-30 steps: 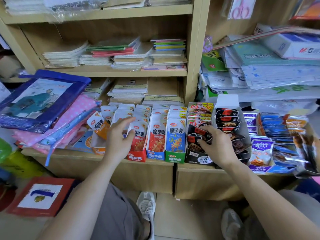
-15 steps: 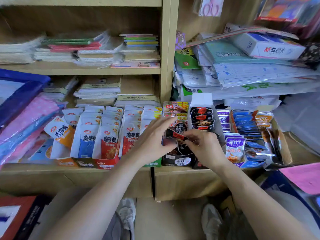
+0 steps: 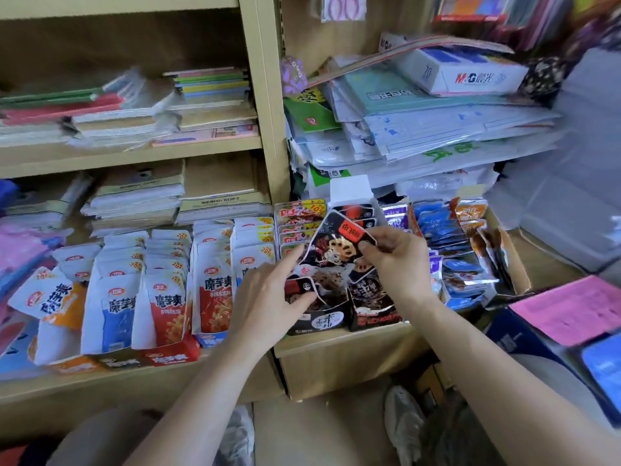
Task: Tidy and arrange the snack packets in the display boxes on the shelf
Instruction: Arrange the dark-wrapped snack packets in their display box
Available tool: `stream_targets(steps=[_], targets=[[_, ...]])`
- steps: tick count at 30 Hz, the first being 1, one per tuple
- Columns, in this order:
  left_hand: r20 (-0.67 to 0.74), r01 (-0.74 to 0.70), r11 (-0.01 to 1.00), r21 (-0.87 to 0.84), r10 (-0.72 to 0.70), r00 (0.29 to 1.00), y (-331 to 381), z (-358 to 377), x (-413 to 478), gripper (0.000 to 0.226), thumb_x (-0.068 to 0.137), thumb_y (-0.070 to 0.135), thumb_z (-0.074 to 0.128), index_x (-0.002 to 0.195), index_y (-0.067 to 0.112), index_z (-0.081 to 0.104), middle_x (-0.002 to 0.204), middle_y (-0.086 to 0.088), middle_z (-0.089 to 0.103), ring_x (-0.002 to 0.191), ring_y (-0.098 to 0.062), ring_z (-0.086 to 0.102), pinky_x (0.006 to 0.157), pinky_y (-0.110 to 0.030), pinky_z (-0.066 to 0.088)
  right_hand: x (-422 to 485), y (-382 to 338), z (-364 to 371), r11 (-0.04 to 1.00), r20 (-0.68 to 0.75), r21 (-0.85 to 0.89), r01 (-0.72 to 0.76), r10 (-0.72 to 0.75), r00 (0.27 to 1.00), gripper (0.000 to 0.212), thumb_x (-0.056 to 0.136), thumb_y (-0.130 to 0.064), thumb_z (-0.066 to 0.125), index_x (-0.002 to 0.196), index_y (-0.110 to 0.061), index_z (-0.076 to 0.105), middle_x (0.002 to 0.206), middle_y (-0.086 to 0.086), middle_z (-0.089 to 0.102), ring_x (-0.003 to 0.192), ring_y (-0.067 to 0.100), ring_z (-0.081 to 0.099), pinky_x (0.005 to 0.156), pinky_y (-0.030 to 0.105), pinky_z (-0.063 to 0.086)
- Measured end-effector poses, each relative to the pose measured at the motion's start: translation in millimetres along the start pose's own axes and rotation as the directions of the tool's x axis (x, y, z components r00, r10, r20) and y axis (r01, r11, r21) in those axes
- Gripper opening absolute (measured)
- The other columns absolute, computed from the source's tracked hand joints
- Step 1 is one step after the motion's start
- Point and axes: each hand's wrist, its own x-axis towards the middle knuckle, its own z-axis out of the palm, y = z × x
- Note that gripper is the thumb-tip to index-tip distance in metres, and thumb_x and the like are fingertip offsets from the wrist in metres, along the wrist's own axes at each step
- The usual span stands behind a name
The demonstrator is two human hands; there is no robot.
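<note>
A row of display boxes with snack packets lines the low shelf. My right hand (image 3: 398, 260) pinches a black lotus-root packet (image 3: 336, 242) by its right edge and holds it lifted above the black display box (image 3: 319, 322). My left hand (image 3: 268, 297) pinches another black packet (image 3: 299, 290) in that box with thumb and fingers, its index finger stretched up against the lifted packet. White packets with red, blue and orange panels (image 3: 168, 297) fill the boxes to the left. Purple and blue packets (image 3: 447, 230) sit in the cardboard box to the right.
Stacks of notebooks (image 3: 134, 196) and paper packs (image 3: 420, 129) fill the shelves behind the boxes. A wooden upright (image 3: 268, 112) divides the shelf. A pink sheet (image 3: 571, 307) lies on a dark box at the right. Shoes (image 3: 403, 428) are below on the floor.
My left hand left the white packets and came across to the black box. My right hand lifted a black packet up out of the box. The view shifted right.
</note>
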Motion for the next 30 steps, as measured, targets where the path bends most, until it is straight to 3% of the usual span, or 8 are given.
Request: stream_targets(steps=[4, 8, 11, 16, 19, 23, 26, 30], targets=[[-0.013, 0.02, 0.998, -0.052, -0.02, 1.0, 2.2, -6.3, -6.0, 0.065, 0.082, 0.047, 0.078, 0.141, 0.04, 0.054, 0.115, 0.023, 0.067, 0.104, -0.001, 0.062, 0.092, -0.027, 0.051, 7.7, -6.0, -19.1, 0.967, -0.123, 0.25, -0.042, 0.075, 0.99, 0.008, 0.094, 0.0, 0.065, 0.1, -0.003, 0.068, 0.087, 0.01, 0.075, 0.07, 0.019, 0.075, 0.064, 0.024, 0.059], [0.001, -0.011, 0.999, -0.05, 0.011, 1.0, 8.2, -6.7, -7.7, 0.018, 0.081, 0.049, 0.076, 0.093, 0.036, 0.079, 0.081, 0.03, 0.067, 0.079, 0.009, 0.06, 0.076, -0.022, 0.049, 20.9, -8.3, -49.8, 0.902, -0.227, 0.425, 0.072, 0.029, 0.974, 0.012, 0.095, 0.004, 0.061, 0.09, -0.007, 0.064, 0.083, 0.007, 0.072, 0.075, 0.024, 0.072, 0.074, 0.029, 0.059], [0.013, -0.023, 0.996, -0.088, 0.025, 1.0, 15.4, -3.0, -5.7, 0.023, 0.083, 0.053, 0.069, 0.073, 0.035, 0.078, 0.062, 0.028, 0.062, 0.069, 0.005, 0.061, 0.075, -0.026, 0.048, 25.2, -6.3, -67.5, 0.878, -0.304, 0.454, 0.151, -0.007, 0.953, 0.007, 0.097, 0.003, 0.059, 0.094, -0.003, 0.061, 0.084, 0.005, 0.071, 0.079, 0.021, 0.072, 0.078, 0.029, 0.059], [-0.017, -0.024, 0.987, -0.16, 0.022, 1.0, 30.1, 5.8, 6.8, 0.021, 0.084, 0.052, 0.063, 0.085, 0.035, 0.077, 0.074, 0.022, 0.066, 0.073, 0.002, 0.063, 0.077, -0.037, 0.056, 26.4, -4.1, -76.1, 0.89, -0.35, 0.42, 0.177, -0.021, 0.936, 0.01, 0.098, 0.002, 0.058, 0.093, -0.006, 0.062, 0.087, 0.008, 0.07, 0.088, 0.024, 0.069, 0.084, 0.033, 0.059], [0.009, -0.04, 0.984, -0.176, 0.042, 0.999, 39.2, 15.0, 13.6, 0.013, 0.088, 0.04, 0.069, 0.099, 0.035, 0.075, 0.095, 0.023, 0.067, 0.091, 0.003, 0.062, 0.084, -0.031, 0.054, 28.2, -1.9, -75.0, 0.892, -0.317, 0.41, 0.188, -0.054, 0.947, 0.006, 0.099, 0.0, 0.056, 0.097, -0.001, 0.062, 0.085, 0.005, 0.071, 0.089, 0.023, 0.07, 0.084, 0.032, 0.059], [0.068, -0.154, 0.978, -0.14, 0.165, 0.984, 57.7, 26.2, 22.6, 0.04, 0.089, 0.047, 0.068, 0.128, 0.036, 0.065, 0.129, 0.023, 0.058, 0.122, -0.001, 0.047, 0.101, -0.027, 0.038, 34.3, -1.4, -68.6, 0.883, -0.285, 0.42, 0.209, -0.09, 0.954, 0.012, 0.1, -0.001, 0.055, 0.094, -0.006, 0.063, 0.084, 0.004, 0.071, 0.087, 0.021, 0.07, 0.086, 0.033, 0.058], [0.164, -0.222, 0.975, 0.034, 0.213, 0.963, 65.4, 37.4, 27.4, 0.062, 0.084, 0.067, 0.062, 0.14, 0.04, 0.055, 0.136, 0.026, 0.055, 0.126, -0.005, 0.038, 0.094, -0.025, 0.03, 43.4, -0.3, -62.7, 0.94, -0.182, 0.253, 0.229, -0.187, 0.965, 0.014, 0.099, 0.0, 0.056, 0.1, -0.008, 0.068, 0.09, 0.0, 0.075, 0.087, 0.016, 0.071, 0.082, 0.027, 0.057], [0.155, -0.168, 0.983, 0.079, 0.155, 0.976, 65.6, 43.6, 29.2, 0.067, 0.077, 0.078, 0.059, 0.132, 0.039, 0.063, 0.124, 0.028, 0.061, 0.12, -0.007, 0.037, 0.087, -0.025, 0.034, 51.7, 20.2, -61.2, 0.92, 0.277, -0.33, 0.211, -0.12, 0.953, 0.027, 0.096, -0.01, 0.058, 0.11, -0.027, 0.074, 0.116, 0.007, 0.074, 0.091, 0.029, 0.072, 0.08, 0.043, 0.058]])
